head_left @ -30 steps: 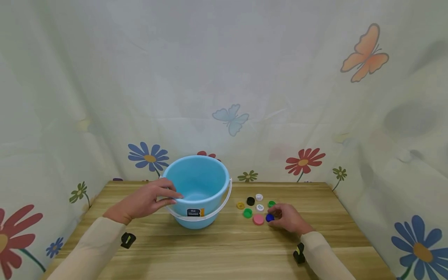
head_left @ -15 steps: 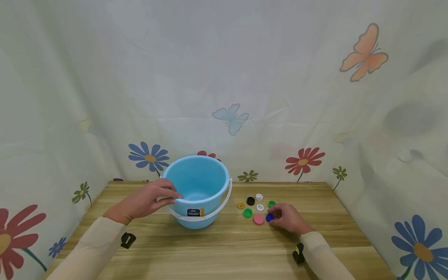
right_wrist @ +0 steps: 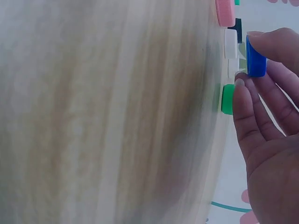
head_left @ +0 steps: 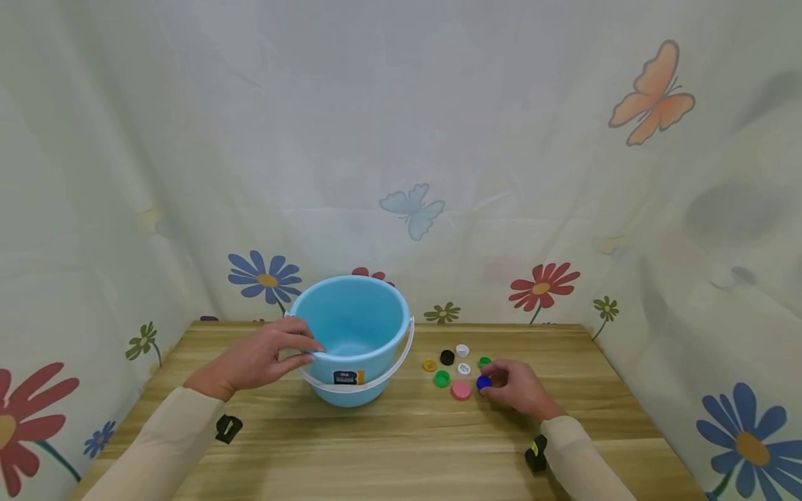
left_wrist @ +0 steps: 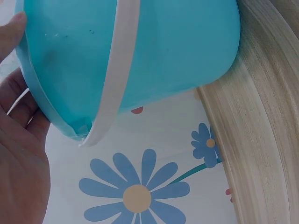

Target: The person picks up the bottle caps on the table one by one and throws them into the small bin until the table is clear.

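A light blue bucket with a white handle stands upright on the wooden table. My left hand grips its near-left rim, fingers over the edge and thumb on the outside wall; the left wrist view shows the hand at the rim as well. Between thumb and fingers, my right hand pinches a blue bottle cap, held off the tabletop in the right wrist view. A green cap lies on the table right beside the right fingertips.
Left of the right hand lie more bottle caps: a pink cap, a green cap, a yellow cap, a black cap and two white ones. A flowered curtain hangs behind the table.
My right hand has raised the blue cap slightly off the table. The left hand keeps its grip on the bucket, which stays in place. The head view has tilted a little.
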The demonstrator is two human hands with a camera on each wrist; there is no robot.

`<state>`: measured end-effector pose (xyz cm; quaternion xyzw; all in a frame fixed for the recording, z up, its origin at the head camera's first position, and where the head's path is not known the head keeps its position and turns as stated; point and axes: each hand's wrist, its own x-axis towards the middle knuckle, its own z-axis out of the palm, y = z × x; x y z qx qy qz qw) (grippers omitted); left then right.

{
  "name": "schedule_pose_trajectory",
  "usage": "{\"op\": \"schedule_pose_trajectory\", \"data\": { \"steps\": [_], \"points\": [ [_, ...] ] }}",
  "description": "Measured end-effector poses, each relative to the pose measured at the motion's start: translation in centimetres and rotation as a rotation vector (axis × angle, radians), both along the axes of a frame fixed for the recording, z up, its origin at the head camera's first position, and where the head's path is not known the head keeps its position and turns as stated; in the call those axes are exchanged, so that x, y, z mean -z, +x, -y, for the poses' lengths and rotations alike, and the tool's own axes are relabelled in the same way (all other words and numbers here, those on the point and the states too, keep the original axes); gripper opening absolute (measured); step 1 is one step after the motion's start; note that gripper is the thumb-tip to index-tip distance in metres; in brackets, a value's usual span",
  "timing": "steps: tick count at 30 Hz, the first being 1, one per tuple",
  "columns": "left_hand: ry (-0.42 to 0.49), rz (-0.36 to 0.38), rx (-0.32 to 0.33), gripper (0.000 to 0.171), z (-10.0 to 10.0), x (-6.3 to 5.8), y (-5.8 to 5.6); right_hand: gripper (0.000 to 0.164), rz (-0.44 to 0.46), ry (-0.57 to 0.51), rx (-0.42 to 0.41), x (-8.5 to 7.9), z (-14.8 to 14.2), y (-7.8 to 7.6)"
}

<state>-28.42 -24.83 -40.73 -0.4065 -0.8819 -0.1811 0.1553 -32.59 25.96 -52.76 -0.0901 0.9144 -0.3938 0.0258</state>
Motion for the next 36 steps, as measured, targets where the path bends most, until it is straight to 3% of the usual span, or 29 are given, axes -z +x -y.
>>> {"op": "schedule_pose_trajectory", "data": {
  "steps": [7,18,32,36],
  "points": [
    [0.000,0.046,-0.038,0.017,0.0,-0.1,0.1,0.038,0.015,-0.049,0.022,-0.2,0.2,0.2],
    [0.021,0.027,0.014,0.018,0.2,0.0,-0.1,0.029,0.001,-0.137,0.073,-0.9,0.5,0.4],
    [0.029,-0.003,0.053,0.016,0.1,0.2,-0.3,0.043,-0.090,-0.229,0.001,-2.0,1.3,0.4],
    [0.034,-0.008,0.065,0.020,0.0,0.3,-0.3,0.039,-0.110,-0.269,-0.010,-2.3,1.7,0.5]
  ]
}}
